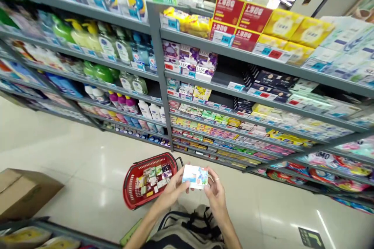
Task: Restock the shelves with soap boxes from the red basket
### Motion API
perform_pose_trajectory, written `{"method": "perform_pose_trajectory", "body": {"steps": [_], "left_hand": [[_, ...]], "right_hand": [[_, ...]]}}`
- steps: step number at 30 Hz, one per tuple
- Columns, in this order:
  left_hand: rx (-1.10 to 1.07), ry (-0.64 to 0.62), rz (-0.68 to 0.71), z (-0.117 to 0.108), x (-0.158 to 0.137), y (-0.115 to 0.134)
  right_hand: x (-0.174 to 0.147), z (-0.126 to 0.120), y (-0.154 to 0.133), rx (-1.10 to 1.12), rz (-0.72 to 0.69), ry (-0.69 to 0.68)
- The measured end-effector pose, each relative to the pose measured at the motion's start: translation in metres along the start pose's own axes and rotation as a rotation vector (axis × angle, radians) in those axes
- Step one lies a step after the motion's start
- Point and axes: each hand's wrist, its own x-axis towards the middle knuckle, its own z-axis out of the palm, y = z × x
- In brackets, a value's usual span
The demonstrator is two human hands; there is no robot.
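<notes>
Between my two hands is a small white soap box with blue and multicoloured print (195, 177), its printed face turned up toward me. My left hand (175, 187) grips its left end, thumb lying on the front. On the right end, the fingers and thumb of my right hand (215, 190) close around the edge; a ring shows on one finger. Just left of my hands, a red shopping basket (131, 196) stands on the floor. Inside it lie several small soap boxes (154, 179) in mixed colours.
Tall grey shelving (154, 27) runs across ahead, with boxed soaps on the right and pump bottles (105, 42) on the left. A cardboard carton (26, 194) sits on the floor at left. Another shelf edge (78, 232) is at bottom left. A floor sign (311, 238) lies at lower right.
</notes>
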Motion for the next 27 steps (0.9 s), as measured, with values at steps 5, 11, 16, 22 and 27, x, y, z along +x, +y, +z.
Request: {"method": "perform_pose_trajectory", "body": {"steps": [5,11,16,22,27], "left_hand": [[0.015,-0.029,0.069,0.056,0.000,0.007],[0.104,0.041,0.085,0.120,0.009,0.021],[0.122,0.157,0.128,0.139,0.019,0.011],[0.103,0.188,0.107,0.097,0.030,0.007],[0.059,0.085,0.085,0.025,0.046,0.036]], "right_hand": [[-0.001,-0.037,-0.029,0.044,-0.078,-0.046],[0.003,-0.082,-0.063,0.100,-0.073,-0.085],[0.017,-0.093,-0.064,0.137,-0.057,-0.106],[0.034,-0.070,-0.030,0.097,-0.015,-0.078],[0.056,-0.013,-0.013,0.047,-0.050,0.023]]}}
